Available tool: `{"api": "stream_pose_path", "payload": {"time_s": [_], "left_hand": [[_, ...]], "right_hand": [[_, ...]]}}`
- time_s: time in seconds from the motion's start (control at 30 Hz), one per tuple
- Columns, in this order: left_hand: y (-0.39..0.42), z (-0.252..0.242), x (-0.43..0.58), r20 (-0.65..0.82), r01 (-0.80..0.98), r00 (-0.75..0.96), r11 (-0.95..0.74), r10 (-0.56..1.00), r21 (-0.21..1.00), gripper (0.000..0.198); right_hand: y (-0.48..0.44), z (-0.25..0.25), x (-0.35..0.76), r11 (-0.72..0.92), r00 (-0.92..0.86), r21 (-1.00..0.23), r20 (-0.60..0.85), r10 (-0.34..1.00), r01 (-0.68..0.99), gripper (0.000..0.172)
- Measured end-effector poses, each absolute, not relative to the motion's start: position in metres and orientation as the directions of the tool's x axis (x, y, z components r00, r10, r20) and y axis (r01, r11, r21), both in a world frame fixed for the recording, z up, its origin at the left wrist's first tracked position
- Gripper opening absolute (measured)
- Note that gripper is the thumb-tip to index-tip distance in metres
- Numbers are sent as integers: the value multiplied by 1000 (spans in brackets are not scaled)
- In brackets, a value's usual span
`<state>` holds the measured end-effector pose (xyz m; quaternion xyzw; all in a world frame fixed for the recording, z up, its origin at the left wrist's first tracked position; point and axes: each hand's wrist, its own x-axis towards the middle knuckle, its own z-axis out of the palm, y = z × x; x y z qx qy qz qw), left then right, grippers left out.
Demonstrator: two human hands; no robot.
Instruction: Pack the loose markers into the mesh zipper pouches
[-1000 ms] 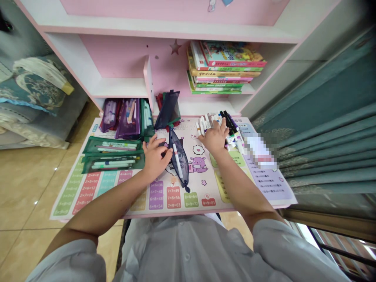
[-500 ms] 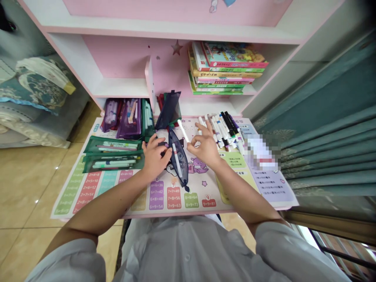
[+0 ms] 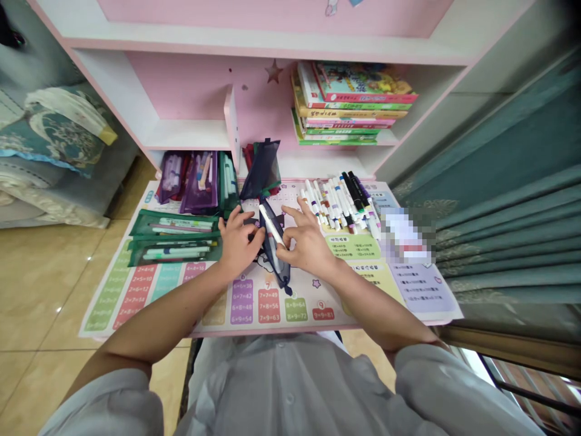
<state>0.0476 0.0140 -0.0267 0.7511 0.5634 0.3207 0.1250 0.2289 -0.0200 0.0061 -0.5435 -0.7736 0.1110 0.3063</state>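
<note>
A dark blue mesh pencil pouch lies lengthwise on the desk in front of me, its opening spread apart. My left hand pinches the pouch's left edge between thumb and forefinger. In my right hand a white marker is held near its lower end, over the pouch opening. Another pen inside the pouch is mostly covered by this marker and my fingers. To the right of my right hand is a pile of loose markers, mostly white, some with black or purple barrels.
Green pouches with pens lie at left, purple pouches behind them. An unfilled-looking dark blue pouch leans at the shelf. Stacked books sit on the shelf. A blurred pale object lies at right, near the curtain.
My right hand has moved left and toward me, bringing the white marker from beside the pouch to over its opening. My left hand stays at the pouch edge.
</note>
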Motion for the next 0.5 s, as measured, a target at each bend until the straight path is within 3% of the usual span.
{"api": "stream_pose_path", "payload": {"time_s": [0.5], "left_hand": [[14,-26,50,321,764,156,-320,934,560,28]], "right_hand": [[-27,5,219,358,-323,-304,162,932,883,14]]}}
